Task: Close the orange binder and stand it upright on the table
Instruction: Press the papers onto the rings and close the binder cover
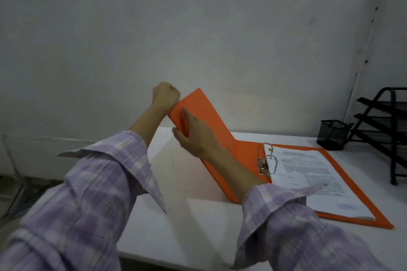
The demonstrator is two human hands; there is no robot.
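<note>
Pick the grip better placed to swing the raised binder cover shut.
Left. The left grip holds the orange binder by its raised cover's top edge, so it can likely push the cover over. The right grip lies flat on the inner face, in the closing path above the papers.

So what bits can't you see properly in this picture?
Head view, the only one:
Fingers of the left hand: hidden behind the raised cover of the orange binder.
Words on the papers: too small and blurry to read.
Black tray rack: cut off by the right edge.
Inside of the mesh pen cup: too dark to tell.
</note>
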